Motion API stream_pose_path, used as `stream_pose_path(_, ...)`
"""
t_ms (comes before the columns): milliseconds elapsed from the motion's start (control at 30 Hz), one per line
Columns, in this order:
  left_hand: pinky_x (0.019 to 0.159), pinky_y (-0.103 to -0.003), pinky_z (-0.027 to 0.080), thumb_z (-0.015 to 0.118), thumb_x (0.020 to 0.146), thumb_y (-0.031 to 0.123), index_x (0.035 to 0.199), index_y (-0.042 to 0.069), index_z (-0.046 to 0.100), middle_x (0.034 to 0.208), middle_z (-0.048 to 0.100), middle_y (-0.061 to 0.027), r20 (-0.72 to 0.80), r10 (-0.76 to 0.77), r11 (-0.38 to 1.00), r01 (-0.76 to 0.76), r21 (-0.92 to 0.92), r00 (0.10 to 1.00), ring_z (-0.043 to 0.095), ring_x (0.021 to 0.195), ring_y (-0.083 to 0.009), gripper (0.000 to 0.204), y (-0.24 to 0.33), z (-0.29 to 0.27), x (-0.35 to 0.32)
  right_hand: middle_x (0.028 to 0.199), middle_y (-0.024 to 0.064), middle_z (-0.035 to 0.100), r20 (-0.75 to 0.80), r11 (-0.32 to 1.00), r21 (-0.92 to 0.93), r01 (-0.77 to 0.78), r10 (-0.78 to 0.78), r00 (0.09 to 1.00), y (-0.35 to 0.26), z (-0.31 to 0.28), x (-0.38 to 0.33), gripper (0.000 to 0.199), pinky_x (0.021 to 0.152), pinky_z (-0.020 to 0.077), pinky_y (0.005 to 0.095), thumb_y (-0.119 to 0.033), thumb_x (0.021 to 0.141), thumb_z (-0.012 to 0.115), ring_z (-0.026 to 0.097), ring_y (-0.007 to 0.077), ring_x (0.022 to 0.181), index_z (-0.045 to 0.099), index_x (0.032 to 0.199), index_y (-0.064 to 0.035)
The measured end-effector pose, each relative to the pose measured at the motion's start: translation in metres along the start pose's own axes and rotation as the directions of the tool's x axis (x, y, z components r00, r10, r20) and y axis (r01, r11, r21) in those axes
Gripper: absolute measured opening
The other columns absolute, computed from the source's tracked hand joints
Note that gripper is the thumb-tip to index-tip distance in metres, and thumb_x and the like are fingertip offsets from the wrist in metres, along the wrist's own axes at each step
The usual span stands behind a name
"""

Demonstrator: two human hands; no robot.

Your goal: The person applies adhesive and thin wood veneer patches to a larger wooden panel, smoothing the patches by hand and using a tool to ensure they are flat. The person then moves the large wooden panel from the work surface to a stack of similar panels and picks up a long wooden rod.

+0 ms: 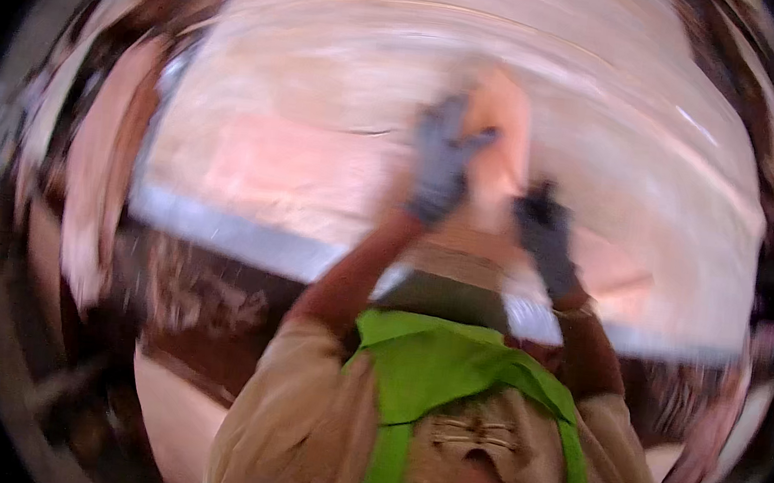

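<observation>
Right in front of me, a person in a tan shirt (287, 409) and a bright green apron (435, 367) leans in at the near edge of a wide, pale surface (356, 80), both hands in grey gloves. An orange-tan leather-like piece (503, 122) lies lengthwise there, its far end toward the middle of the surface, the rest reaching back toward the middle of the near edge.

The left hand (442, 158) is at the piece's left side, fingers pointing toward the far edge, the thumb spread away from them and out over the piece. The right hand (547, 238) is lower down, just beside the piece's right side and closer to the near edge; it's too blurred for me to tell whether those fingers pinch anything.

A pale pinkish sheet (292, 163) lies flat toward the left edge, and a smaller tan scrap (612, 277) sits near the near edge, right of the right hand. A grey strip (230, 226) runs along that edge. Past the left edge there's a long pinkish-brown piece (106, 159), also smeared by blur.
</observation>
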State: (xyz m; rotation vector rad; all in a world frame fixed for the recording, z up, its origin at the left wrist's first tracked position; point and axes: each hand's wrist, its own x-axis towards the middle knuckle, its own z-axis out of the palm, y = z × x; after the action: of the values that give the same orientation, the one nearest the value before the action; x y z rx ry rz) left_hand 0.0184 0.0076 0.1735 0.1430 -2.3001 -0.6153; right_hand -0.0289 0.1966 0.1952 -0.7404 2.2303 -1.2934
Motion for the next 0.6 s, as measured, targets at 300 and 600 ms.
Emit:
stream_pose_path(300, 0.068, -0.04, 0.047, 0.05, 0.085, 0.047, 0.09, -0.001, 0.063, 0.083, 0.064, -0.0177, -0.213, -0.501, 0.665, 0.53, 0.525, 0.839, 0.061, 0.077, -0.0278, 0.05, -0.348, -0.241, 0.007, 0.095, 0.0051, 0.062, -0.487, 0.987, 0.009, -0.162, 0.146, 0.861, 0.115, -0.013, -0.066, 0.035, 0.079, 0.048, 0.0272, -0.01, 0.077, 0.067, 0.057, 0.0149, 0.09, 0.054, 0.108, -0.0008)
stream_pose_path(600, 0.071, -0.038, 0.052, 0.05, 0.086, 0.041, 0.139, 0.012, 0.021, 0.12, 0.047, -0.0183, -0.138, -0.879, 0.444, 0.678, -0.586, 0.457, 0.058, 0.091, -0.029, 0.067, -0.445, -0.216, 0.008, 0.081, 0.0132, 0.064, -0.837, 0.81, -0.011, -0.587, 0.314, 0.449, 0.319, -0.107, -0.136, 0.038, 0.063, 0.0483, 0.0348, -0.024, 0.079, 0.062, 0.063, 0.0251, 0.072, 0.054, 0.111, -0.0059)
